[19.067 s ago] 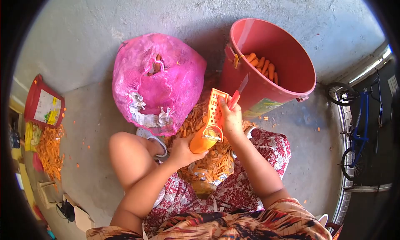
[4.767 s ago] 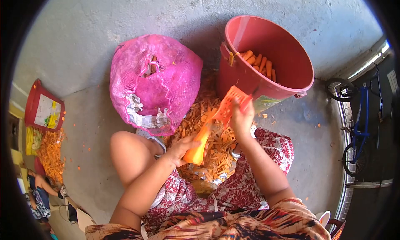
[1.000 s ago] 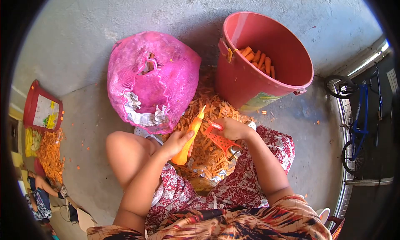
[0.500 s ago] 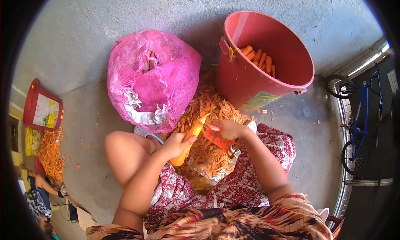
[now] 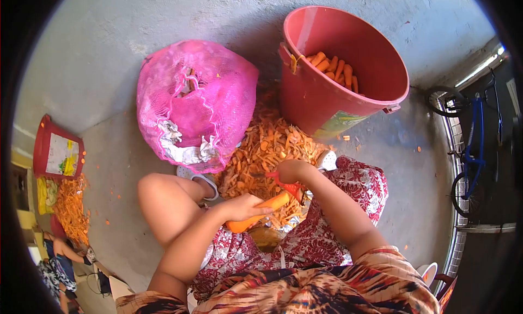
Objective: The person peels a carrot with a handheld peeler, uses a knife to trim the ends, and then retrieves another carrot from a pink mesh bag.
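My left hand (image 5: 242,207) is wrapped round a large carrot (image 5: 277,202), which lies slantwise above my lap with its far end toward my right hand. My right hand (image 5: 293,172) is closed on a red-handled peeler (image 5: 295,191), held just above and beyond the carrot's far end. My fingers hide part of the peeler. Below both hands, a heap of orange carrot peelings (image 5: 267,156) spreads over the floor between my feet.
A pink mesh sack (image 5: 229,96) stands beyond my left foot. A tall red bucket (image 5: 327,104) with several carrots (image 5: 347,74) inside stands at the back right. Far left are another red bucket (image 5: 39,145), more peelings (image 5: 73,210) and another person's leg (image 5: 62,251). A blue bicycle (image 5: 478,134) is at right.
The carrot has swung from steep to a flatter slant, its far end now lower and farther right. My right hand has shifted slightly up and the peeler has turned in it.
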### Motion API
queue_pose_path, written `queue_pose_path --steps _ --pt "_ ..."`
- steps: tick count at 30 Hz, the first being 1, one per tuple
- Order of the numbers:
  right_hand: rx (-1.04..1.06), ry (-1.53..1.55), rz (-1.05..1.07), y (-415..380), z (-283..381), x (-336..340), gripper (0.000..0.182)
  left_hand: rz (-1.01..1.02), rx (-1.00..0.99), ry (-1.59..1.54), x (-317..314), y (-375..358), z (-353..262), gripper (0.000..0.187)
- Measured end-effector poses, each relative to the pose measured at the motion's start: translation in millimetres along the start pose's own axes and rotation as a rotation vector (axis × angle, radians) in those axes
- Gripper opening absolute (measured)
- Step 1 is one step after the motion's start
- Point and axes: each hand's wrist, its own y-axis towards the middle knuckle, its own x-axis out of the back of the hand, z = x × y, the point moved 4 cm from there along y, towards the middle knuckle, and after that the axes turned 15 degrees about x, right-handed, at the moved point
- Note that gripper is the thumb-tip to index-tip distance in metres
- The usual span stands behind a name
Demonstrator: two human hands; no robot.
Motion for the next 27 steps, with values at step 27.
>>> queue_pose_path --steps 27 --pt "-0.085 0.005 -0.053 -33 -17 0 0.022 -0.929 -0.656 0.295 155 -29 -203 0.037"
